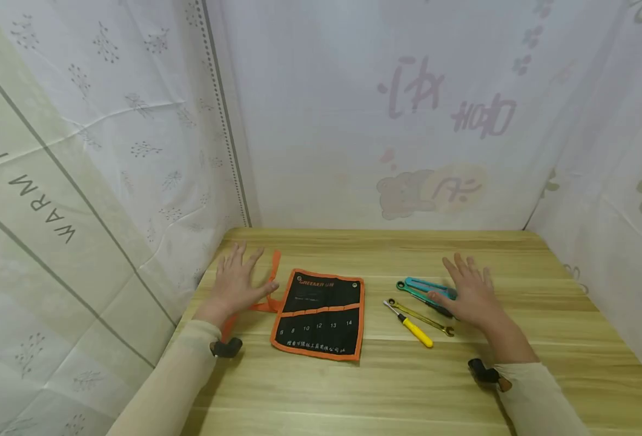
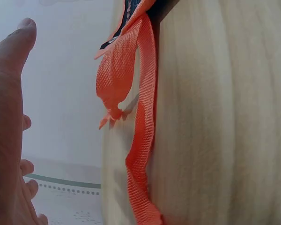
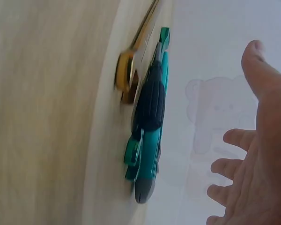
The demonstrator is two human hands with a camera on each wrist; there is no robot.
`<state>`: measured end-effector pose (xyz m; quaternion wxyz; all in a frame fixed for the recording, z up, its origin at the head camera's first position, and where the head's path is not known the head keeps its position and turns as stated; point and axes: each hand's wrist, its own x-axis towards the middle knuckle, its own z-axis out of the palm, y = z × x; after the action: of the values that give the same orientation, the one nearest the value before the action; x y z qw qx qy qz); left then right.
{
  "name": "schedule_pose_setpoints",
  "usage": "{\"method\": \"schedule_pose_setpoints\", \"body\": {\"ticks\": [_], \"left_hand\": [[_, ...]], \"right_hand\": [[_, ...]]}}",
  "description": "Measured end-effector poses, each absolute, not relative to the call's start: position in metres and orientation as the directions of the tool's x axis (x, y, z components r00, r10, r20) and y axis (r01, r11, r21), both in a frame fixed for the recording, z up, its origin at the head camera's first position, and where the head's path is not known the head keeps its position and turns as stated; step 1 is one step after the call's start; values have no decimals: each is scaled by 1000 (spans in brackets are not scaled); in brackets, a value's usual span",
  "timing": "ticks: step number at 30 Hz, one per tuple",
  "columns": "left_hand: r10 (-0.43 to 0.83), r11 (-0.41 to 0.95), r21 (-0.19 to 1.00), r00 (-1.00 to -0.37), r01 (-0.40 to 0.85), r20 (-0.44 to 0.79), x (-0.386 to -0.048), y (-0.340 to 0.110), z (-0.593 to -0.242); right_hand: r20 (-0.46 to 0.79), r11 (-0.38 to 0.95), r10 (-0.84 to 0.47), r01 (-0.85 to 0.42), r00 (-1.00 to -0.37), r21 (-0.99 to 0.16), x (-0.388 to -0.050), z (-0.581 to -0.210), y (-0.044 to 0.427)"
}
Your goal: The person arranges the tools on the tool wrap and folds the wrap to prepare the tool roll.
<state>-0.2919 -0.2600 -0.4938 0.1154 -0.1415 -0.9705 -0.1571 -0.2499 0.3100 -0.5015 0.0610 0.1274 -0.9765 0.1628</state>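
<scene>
A black tool pouch (image 1: 318, 321) with orange edging and numbered pockets lies flat on the table. My left hand (image 1: 235, 284) is held with fingers spread left of the pouch, near its orange straps (image 2: 147, 117), and holds nothing. On the other side, my right hand (image 1: 470, 297), fingers also spread and holding nothing, hovers by a group of tools. Among them are a teal utility knife (image 1: 427, 286), a green ratchet wrench (image 1: 412, 292) and a black-handled screwdriver (image 3: 151, 105). A gold ratchet wrench (image 1: 421, 318) and a yellow-handled screwdriver (image 1: 410, 326) lie nearer the pouch.
The wooden table (image 1: 310, 399) reaches back to a printed cloth (image 1: 321, 121), and more cloth hangs along both sides. A small black camera sits on the left wrist (image 1: 226, 347), and another on the right wrist (image 1: 483, 371).
</scene>
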Motion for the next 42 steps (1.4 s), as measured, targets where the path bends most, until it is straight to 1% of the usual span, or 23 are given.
{"method": "schedule_pose_setpoints", "body": {"ticks": [7,12,21,28,36,42], "left_hand": [[254,908,264,-929,325,267,-284,-259,-502],[261,906,255,-921,338,290,-279,-258,-505],[280,896,254,-907,365,315,-268,-252,-510],[299,872,280,-890,401,343,-258,-243,-509],[303,854,305,-880,421,365,-250,-235,-514],[301,840,324,-871,435,389,-243,-229,-522]], "right_hand": [[197,903,-254,-306,-947,-301,-247,-505,298],[220,894,-257,-318,-941,-314,-245,-507,289],[210,887,-282,-338,-936,-316,-240,-505,270],[225,881,-311,-369,-923,-295,-238,-503,258],[217,847,-335,-394,-917,-358,-236,-500,245],[225,845,-344,-405,-912,-350,-237,-499,234]]}}
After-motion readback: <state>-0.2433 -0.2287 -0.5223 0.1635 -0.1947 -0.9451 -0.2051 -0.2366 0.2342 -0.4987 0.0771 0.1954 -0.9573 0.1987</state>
